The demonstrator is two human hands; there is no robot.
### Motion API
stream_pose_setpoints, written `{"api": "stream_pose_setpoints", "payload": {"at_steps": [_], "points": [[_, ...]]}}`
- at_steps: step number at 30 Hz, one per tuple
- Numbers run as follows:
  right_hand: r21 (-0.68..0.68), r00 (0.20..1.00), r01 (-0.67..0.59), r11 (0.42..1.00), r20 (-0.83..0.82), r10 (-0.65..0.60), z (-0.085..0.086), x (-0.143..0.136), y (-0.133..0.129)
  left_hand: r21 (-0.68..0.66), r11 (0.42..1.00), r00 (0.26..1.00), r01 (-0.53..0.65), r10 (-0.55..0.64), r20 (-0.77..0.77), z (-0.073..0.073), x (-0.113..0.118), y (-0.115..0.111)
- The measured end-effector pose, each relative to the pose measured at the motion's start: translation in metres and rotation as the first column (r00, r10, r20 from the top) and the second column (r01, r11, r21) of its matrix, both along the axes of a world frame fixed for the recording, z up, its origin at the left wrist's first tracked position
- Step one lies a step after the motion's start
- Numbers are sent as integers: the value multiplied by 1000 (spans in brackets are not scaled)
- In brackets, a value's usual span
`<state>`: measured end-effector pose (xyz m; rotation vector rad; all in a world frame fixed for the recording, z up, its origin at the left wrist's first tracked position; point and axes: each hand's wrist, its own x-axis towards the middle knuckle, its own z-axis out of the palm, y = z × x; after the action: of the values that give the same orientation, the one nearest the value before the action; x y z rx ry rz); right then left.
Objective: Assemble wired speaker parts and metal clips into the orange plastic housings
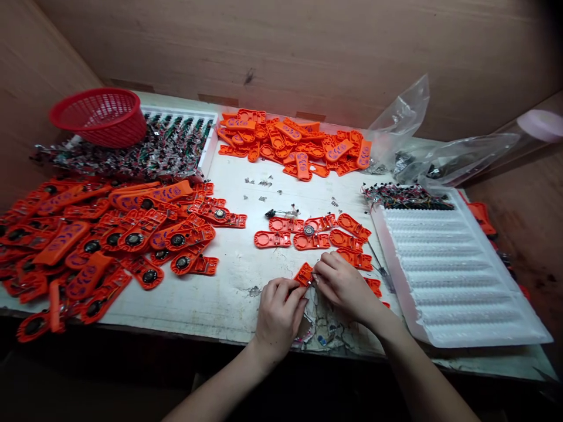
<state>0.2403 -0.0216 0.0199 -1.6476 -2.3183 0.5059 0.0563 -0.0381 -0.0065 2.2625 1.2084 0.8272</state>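
On orange casings, illegible purple markings

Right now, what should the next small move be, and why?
Probably a gentle press by the right hand at the right edge of the shell: the left hand holds its near end, and the right fingers meet at that edge; what they may pinch is too small to tell.

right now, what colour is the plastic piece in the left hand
Orange; the plastic piece shows best in the head view.
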Motion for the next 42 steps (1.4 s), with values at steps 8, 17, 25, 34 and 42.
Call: {"api": "stream_pose_setpoints", "payload": {"at_steps": [8, 17, 25, 34, 42], "points": [[-119, 996, -37, 992, -85, 27, 3, 2, 3, -26, 1000, 1000, -10, 10, -14, -2, 0, -2], [15, 948, -12, 1000, -319, 16, -8, 9, -10, -56, 998, 999, 21, -23, -30, 2, -3, -2], [90, 918, 4, 996, -394, 32, -20, 12, -24, -195, 978, 980, 74, -108, -169, 18, -7, 11], [86, 943, -15, 996, -329, 43, -11, 10, -22, -201, 976, 975, 87, -124, -183, 16, -2, 16], [-114, 978, 10, 993, -206, -34, -1, 0, -17, -202, 978, 988, 58, -84, -126, 11, -2, 11]]}}
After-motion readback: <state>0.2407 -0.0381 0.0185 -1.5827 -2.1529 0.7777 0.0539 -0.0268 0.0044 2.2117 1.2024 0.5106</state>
